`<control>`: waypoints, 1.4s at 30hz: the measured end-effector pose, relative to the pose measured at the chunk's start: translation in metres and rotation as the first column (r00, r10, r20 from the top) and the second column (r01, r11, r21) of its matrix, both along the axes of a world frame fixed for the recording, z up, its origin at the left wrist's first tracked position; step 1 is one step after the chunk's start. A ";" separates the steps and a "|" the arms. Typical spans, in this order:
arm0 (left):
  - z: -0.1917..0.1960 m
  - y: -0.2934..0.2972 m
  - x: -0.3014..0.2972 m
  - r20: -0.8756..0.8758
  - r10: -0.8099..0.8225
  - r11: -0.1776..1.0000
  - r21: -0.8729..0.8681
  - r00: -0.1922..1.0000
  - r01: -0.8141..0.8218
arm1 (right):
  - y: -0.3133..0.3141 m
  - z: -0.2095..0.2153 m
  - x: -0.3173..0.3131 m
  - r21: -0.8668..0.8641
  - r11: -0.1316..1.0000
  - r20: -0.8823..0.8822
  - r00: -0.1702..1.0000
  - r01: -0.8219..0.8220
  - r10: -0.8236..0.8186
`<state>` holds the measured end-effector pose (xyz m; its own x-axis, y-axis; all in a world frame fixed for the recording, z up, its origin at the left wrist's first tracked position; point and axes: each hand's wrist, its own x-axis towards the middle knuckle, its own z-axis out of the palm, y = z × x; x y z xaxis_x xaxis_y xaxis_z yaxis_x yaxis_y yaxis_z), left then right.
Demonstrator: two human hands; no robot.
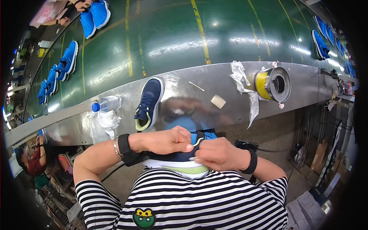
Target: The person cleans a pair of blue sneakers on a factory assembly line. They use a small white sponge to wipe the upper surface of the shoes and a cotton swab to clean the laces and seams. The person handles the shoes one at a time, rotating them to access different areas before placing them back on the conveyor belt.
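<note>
A navy sneaker [184,169] with a white and lime sole lies on its side against my striped shirt, just below the bench edge. My left hand [166,141] is closed on its upper, thumb pressing near the lime-edged collar. Over the shoe's other end, the fingers of my right hand [219,154] are pinched together at the upper; a small white tip shows by them, too small to name. A matching navy sneaker [148,101] stands on the metal ledge ahead, toe pointing away from me.
On the metal ledge [191,103] lie a cotton swab [196,86], a cream block [218,101], a white cloth strip [241,82], a yellow-labelled tin [270,84] and a clear bottle [109,103]. Beyond runs a green conveyor belt [165,34] carrying blue sneakers [69,60]. Another person's hand [81,5] is far left.
</note>
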<state>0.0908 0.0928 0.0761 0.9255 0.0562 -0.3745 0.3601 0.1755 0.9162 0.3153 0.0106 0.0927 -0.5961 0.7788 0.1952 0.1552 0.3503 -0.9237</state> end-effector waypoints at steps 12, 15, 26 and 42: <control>0.001 -0.001 -0.006 -0.059 -0.028 1.000 0.007 0.998 0.028 | -0.005 -0.003 0.006 0.012 1.000 0.018 1.000 0.000 0.000; -0.005 -0.006 -0.006 0.016 0.056 0.998 0.022 0.998 -0.057 | -0.003 -0.005 -0.001 0.031 1.000 0.005 1.000 0.000 0.000; 0.002 0.000 -0.003 -0.087 0.007 1.000 -0.016 0.996 -0.009 | 0.003 -0.005 -0.009 0.067 0.997 0.018 0.999 0.040 -0.041; 0.001 -0.005 -0.010 -0.150 -0.063 0.998 -0.022 0.987 0.061 | -0.002 -0.004 -0.001 0.038 0.999 0.078 0.997 0.027 -0.030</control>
